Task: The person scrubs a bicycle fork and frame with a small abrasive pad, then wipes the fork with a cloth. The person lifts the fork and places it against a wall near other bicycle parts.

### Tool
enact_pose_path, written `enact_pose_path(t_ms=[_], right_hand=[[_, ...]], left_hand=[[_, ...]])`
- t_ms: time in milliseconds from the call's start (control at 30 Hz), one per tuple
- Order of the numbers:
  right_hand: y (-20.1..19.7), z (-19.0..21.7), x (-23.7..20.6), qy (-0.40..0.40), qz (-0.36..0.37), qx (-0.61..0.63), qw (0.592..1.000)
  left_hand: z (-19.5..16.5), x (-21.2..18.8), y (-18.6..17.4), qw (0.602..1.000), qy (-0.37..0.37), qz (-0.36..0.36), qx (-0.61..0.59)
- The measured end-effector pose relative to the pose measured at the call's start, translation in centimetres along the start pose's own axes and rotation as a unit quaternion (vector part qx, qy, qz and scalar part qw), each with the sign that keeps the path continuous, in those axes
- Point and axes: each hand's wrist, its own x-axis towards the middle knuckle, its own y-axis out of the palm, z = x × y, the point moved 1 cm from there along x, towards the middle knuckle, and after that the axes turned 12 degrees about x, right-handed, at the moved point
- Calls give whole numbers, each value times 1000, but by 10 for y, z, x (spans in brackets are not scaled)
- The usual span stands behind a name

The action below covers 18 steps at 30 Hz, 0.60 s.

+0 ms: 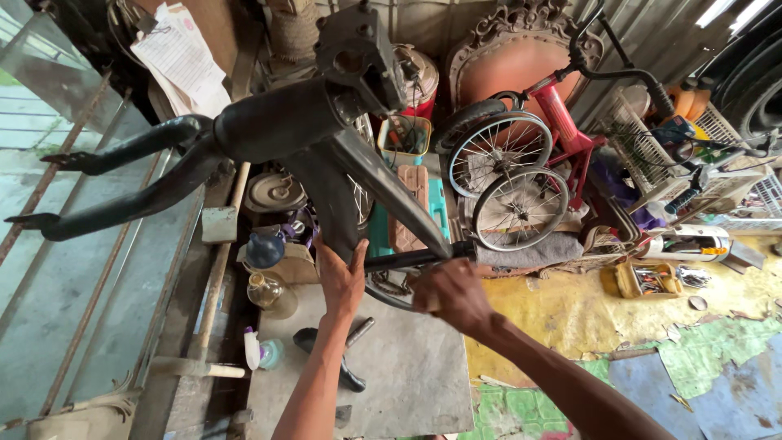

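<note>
A large black bicycle frame (277,134) hangs upended in front of me, its two fork-like stays (122,175) pointing left. My left hand (340,277) presses flat against the frame's lower black tube, fingers spread around it. My right hand (450,295) is closed around a black bar (407,259) that runs right from the frame, near a curved black guard (391,191). Below both hands lies a grey board (407,367) with a black tool (352,376) on it.
A small red bicycle (554,138) with two spoked wheels leans at the back. A crate of tools (405,138), bottles (269,289), a white spray bottle (254,349), a wooden-handled hammer (220,244) and small trays of parts (648,279) on yellow floor covering surround the work spot. Metal bars (90,293) run at left.
</note>
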Motion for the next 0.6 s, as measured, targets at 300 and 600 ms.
enact_pose_path(t_ms=[300,600], right_hand=[[-24,-16,52,518,110,189,827],[-14,-65,12,159,54,-145,975]], left_hand=[[5,-3,7,1000,-9,3,21],[12,-2,8,999,12,-1,39]])
